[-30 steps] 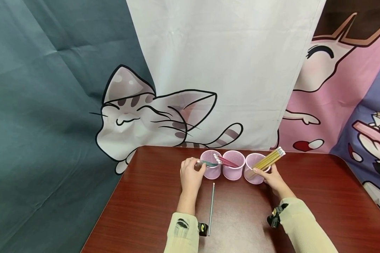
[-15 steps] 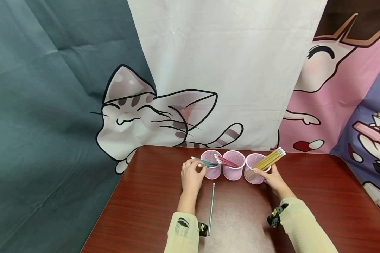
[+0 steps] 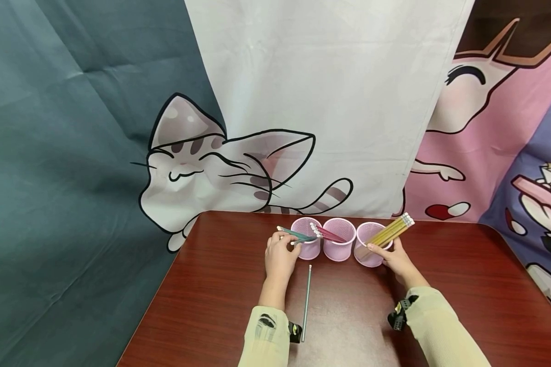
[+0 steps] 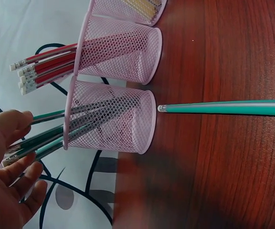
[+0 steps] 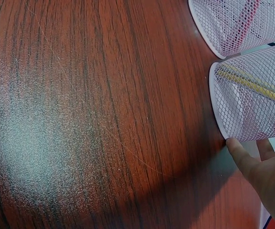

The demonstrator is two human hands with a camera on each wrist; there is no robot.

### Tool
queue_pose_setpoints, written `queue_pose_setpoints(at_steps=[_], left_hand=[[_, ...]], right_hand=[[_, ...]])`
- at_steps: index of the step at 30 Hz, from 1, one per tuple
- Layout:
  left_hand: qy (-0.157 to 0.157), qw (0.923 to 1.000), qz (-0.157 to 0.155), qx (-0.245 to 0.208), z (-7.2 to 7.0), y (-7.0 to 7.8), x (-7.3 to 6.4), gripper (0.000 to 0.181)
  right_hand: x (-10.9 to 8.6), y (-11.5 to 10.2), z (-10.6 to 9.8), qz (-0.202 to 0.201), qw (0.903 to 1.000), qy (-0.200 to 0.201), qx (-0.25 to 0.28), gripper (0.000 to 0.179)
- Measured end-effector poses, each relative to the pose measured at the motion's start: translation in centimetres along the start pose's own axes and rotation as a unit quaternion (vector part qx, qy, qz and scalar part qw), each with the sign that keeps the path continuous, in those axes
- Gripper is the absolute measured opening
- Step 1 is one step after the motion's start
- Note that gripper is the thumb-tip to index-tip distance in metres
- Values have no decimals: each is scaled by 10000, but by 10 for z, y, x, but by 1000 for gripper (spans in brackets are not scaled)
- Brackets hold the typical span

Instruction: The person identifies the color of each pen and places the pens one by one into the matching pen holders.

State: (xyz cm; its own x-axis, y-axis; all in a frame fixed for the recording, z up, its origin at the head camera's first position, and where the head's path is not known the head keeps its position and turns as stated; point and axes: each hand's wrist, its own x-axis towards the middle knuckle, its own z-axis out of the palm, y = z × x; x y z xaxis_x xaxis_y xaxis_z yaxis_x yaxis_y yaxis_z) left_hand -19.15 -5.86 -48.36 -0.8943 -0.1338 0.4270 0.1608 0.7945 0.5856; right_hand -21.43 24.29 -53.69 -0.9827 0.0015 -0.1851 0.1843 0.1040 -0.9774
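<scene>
Three pink mesh pencil cups stand in a row at the back of the table. My left hand [image 3: 279,257] is at the left cup [image 3: 308,252], its thumb and fingers about the eraser ends of several green pencils [image 4: 49,138] leaning out of that cup. The middle cup [image 3: 337,253] holds several red pencils [image 4: 56,67], tilted left. My right hand [image 3: 398,264] holds the right cup [image 3: 364,259], thumb at the rim and other fingers along its side. Yellow pencils [image 3: 390,232] lean right out of it. One green pencil [image 3: 306,303] lies on the table.
The dark red wooden table [image 3: 202,295] ends close behind the cups. Behind it hangs a cloth backdrop [image 3: 349,102] with printed cartoon animals. The loose pencil lies between the two forearms, near the left wrist's camera [image 3: 295,332].
My left hand has shifted slightly right, and the green pencils' eraser ends have spread apart around its fingers. The right hand, the cups and the loose pencil stay put.
</scene>
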Motion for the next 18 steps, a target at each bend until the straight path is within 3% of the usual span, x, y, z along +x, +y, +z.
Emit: queue_pose_setpoints(at_steps=[18], left_hand=[[74,9999,-42,-90,-2,-2,-4,19]], right_hand=[[1,2,0,-32,10000,72,-3,80]])
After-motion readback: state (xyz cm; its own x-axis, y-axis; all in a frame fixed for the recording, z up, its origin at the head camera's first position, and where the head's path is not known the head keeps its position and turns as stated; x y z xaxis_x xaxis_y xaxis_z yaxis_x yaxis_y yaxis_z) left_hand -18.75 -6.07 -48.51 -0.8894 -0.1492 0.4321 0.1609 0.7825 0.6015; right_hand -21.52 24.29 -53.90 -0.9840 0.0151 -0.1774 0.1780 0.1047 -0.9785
